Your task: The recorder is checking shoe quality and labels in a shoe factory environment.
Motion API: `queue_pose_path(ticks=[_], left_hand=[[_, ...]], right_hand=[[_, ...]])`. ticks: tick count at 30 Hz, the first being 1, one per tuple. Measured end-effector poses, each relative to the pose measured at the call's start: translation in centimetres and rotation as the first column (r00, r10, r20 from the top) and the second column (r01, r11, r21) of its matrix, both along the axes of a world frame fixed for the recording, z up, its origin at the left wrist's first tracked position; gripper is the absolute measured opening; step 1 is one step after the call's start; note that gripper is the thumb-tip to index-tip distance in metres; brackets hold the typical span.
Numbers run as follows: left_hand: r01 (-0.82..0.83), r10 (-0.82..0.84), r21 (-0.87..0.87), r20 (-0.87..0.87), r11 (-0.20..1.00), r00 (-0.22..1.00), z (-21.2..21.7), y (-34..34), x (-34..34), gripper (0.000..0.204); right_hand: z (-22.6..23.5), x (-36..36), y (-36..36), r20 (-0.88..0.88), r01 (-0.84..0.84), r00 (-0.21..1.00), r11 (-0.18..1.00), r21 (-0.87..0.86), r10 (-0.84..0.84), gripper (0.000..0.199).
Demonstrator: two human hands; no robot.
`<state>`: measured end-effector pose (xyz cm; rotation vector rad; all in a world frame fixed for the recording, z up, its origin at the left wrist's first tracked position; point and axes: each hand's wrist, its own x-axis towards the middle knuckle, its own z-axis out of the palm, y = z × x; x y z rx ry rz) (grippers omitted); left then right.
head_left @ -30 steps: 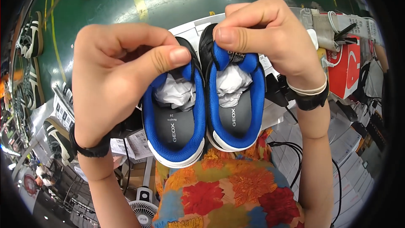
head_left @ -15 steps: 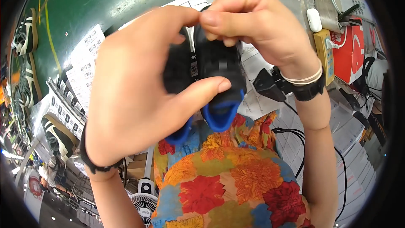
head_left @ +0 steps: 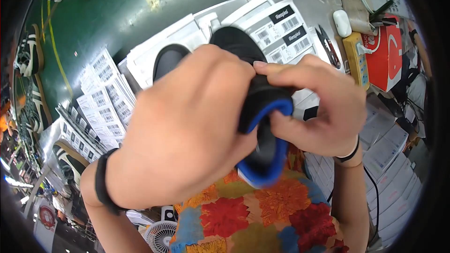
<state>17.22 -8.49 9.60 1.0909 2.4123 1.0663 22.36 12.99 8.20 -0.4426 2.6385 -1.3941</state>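
Note:
A black shoe [head_left: 234, 40] with a bright blue collar lining is in front of me, its toe pointing away and its opening facing me. My right hand [head_left: 323, 107] pinches the far edge of the opening, thumb inside the blue lining and fingers outside. Curled over the shoe's left side is my left hand [head_left: 187, 129], slightly blurred, its fingertips meeting the right hand's near the tongue. What those left fingertips hold exactly is hidden. A second black shoe [head_left: 169, 61] sits to the left, mostly covered by my left hand.
Stacks of white barcode label sheets [head_left: 101, 89] lie left and behind the shoes on the metal table [head_left: 323, 7]. At right are snips [head_left: 330, 49], a white earbud case [head_left: 342, 23], a yellow power strip [head_left: 356, 58] and a red box [head_left: 389, 58]. A small fan [head_left: 159, 236] stands near my lap.
Both hands have come down and nearer, from the shoe's toe end to its opening. The right thumb has gone inside the collar, and the shoe's opening has shifted right and nearer.

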Motion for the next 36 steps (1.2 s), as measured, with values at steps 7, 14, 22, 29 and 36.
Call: queue_pose_path(ticks=[7,14,22,29,36], left_hand=[[-0.285,0.277,-0.099,0.660,0.954,0.698,1.3,0.8,-4.0,0.019],[-0.156,0.094,0.141,0.373,0.978,0.923,-0.5,-0.9,-3.4,0.010],[-0.133,0.074,0.134,0.375,0.982,0.924,0.5,-1.2,-2.6,0.012],[-0.129,0.065,0.161,0.350,0.978,0.934,0.8,-1.4,-1.9,0.013],[-0.127,0.081,0.139,0.297,0.982,0.952,1.1,-1.8,-1.2,0.019]], right_hand=[[-0.1,-4.0,0.1,0.366,0.174,0.929,0.934,-0.312,-0.051,0.018],[-0.6,-4.0,-0.6,0.129,0.050,0.992,0.963,-0.267,-0.016,0.016],[-0.2,-3.4,-0.5,0.062,-0.006,0.998,0.954,-0.298,0.026,0.017],[0.3,-2.8,-0.6,0.043,-0.017,0.999,0.948,-0.318,0.032,0.015],[1.6,-2.6,-0.6,0.046,-0.051,0.997,0.987,-0.150,0.058,0.019]])
